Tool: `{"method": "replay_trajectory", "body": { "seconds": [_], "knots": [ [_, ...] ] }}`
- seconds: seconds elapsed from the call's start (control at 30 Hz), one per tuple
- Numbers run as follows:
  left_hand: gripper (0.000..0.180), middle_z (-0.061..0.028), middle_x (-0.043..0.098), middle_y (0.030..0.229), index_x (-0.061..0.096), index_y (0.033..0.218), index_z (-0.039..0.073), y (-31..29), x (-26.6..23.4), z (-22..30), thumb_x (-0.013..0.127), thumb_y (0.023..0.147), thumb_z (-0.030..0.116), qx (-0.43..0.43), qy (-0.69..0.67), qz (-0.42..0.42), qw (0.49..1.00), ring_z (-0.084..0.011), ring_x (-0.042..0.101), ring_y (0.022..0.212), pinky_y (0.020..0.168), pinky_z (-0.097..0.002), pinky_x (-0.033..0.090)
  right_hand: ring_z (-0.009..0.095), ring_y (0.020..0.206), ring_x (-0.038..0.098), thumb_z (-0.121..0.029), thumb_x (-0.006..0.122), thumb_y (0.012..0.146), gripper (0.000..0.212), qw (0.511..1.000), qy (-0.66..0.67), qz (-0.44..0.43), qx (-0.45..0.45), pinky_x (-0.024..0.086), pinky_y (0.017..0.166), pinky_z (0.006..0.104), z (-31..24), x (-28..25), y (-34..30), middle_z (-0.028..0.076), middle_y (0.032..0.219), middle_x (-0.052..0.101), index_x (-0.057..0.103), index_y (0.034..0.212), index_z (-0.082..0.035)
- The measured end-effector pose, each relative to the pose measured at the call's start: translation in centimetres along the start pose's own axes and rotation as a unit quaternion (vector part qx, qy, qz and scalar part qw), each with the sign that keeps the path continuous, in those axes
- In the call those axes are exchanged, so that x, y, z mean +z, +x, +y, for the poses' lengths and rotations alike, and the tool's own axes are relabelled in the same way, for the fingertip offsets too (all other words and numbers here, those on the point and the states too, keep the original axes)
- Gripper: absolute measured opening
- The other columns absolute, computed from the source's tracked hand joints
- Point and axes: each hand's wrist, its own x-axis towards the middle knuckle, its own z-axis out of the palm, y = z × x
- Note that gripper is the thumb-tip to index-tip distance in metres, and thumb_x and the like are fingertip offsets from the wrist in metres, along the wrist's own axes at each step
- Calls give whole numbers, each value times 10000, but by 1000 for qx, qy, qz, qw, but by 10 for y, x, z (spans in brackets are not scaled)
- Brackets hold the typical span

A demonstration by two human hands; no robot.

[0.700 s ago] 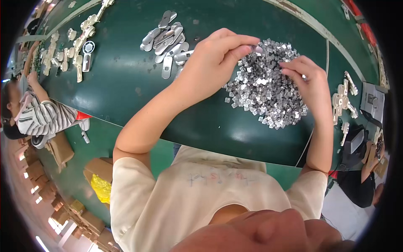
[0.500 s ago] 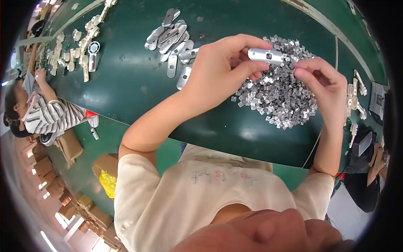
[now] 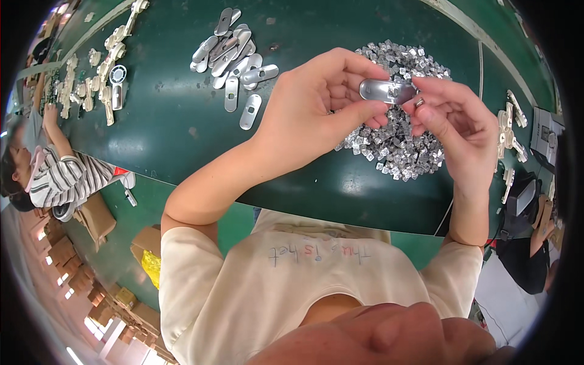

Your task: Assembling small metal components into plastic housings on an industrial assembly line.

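Observation:
Between the thumb and fingers of my left hand (image 3: 322, 100) is an oblong metal plate (image 3: 377, 90) with rounded ends, held over the table. My right hand (image 3: 459, 121) is closed at the plate's right end, with a small metal clip (image 3: 419, 103) pinched between thumb and forefinger. Whether the right fingers also grip the plate cannot be made out. Beneath both hands lies a heap of small square metal clips (image 3: 404, 158), partly hidden by them. To the left of my left hand is a loose pile of similar oblong plates (image 3: 225, 55), several with a square hole.
The green table (image 3: 164, 109) carries cream-coloured plastic parts (image 3: 91, 85) at the far left and more cream parts (image 3: 508, 134) at the right. A person in a striped top (image 3: 67, 176) works at the left edge. A cardboard box (image 3: 146, 240) with a yellow bag stands on the floor.
My right hand has come left from the clip heap to the plate's end, now with a clip in its fingers. The left hand still holds the plate, now tilted differently. The view has shifted slightly.

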Motion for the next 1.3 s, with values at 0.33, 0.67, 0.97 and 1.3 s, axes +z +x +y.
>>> {"method": "replay_trajectory", "body": {
  "seconds": [0.33,0.67,0.97,1.3],
  "knots": [
    [276,-126,632,925,528,1077,-57,1,3,0,608,812,-50,-37,-1,12,999,-164,651,809,712,-241,540,210,714,581,137,642,669,205,894,-358,67,-261,478,622,278,2,4,-3,136,839,602,614,862,73],
    [266,-146,630,948,525,1075,-66,-9,8,6,596,819,-58,-29,-14,4,999,-170,651,829,728,-249,546,253,724,559,92,639,540,331,781,-475,30,-405,465,573,295,8,10,1,139,844,576,638,870,68],
    [242,-154,622,958,523,1067,-75,-8,5,1,561,828,-88,65,-38,10,997,-195,652,819,733,-280,554,246,787,553,22,667,495,405,724,-535,32,-435,467,620,295,7,15,2,119,884,595,669,899,49],
    [247,-138,633,868,534,1074,-80,-8,3,2,559,829,-85,21,-65,-12,998,-184,653,770,694,-259,542,225,775,555,-18,680,528,340,660,-551,7,-511,445,591,282,15,6,7,104,896,613,680,866,23]
  ]
}}
